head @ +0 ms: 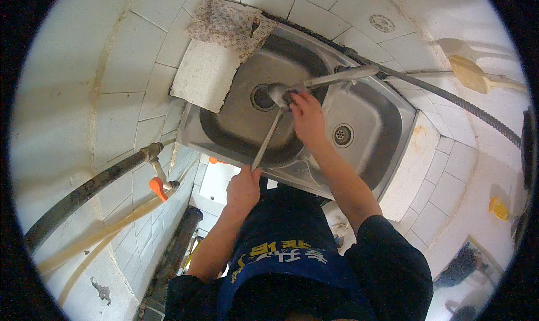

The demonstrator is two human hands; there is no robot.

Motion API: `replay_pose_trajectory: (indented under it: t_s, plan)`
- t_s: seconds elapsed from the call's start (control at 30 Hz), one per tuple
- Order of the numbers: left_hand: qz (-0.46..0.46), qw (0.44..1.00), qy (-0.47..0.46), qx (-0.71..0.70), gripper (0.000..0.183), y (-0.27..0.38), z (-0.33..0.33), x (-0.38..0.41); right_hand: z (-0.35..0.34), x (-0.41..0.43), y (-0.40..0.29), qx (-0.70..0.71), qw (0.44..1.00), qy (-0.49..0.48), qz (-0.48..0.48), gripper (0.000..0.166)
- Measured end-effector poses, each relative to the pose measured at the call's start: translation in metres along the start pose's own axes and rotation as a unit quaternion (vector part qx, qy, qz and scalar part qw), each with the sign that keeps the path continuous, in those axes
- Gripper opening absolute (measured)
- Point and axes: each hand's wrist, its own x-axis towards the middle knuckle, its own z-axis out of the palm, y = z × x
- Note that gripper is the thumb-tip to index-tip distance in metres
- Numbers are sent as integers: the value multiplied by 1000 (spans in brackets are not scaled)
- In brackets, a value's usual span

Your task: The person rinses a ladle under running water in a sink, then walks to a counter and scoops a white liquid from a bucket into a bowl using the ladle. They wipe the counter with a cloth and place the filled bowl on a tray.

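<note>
My left hand (pixel 244 186) grips the end of a long metal utensil handle (pixel 267 141) at the near rim of a stainless steel double sink (pixel 193 121). The utensil's rounded metal head (pixel 278 94) is over the drain of the larger left basin. My right hand (pixel 307 112) holds a dark, blurred scrubbing pad (pixel 290 96) against that head; the pad is partly hidden by my fingers. A metal faucet spout (pixel 341 76) reaches over the basin just beyond my right hand.
A white board (pixel 206 74) and a patterned cloth (pixel 229 22) cover the sink's far-left corner. The smaller basin has a drain strainer (pixel 343 135). An orange-handled valve (pixel 158 189) is at left, a corrugated hose (pixel 454 93) at right. A yellowish spatula (pixel 469 74) hangs on the wall.
</note>
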Motion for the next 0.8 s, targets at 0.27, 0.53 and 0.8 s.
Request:
replay_pose_trajectory:
  t_s: [0.27,0.53,0.8]
  plan:
    - [-3,1000,-19,23,38,7,-7,-2,8,53,-21,-126,929,-193,-291,24]
    - [-21,1000,-16,0,37,13,-16,-6,19,139,26,65,952,-288,84,34]
    - [-12,998,13,-66,41,8,-12,9,50,56,76,148,969,-19,195,40]
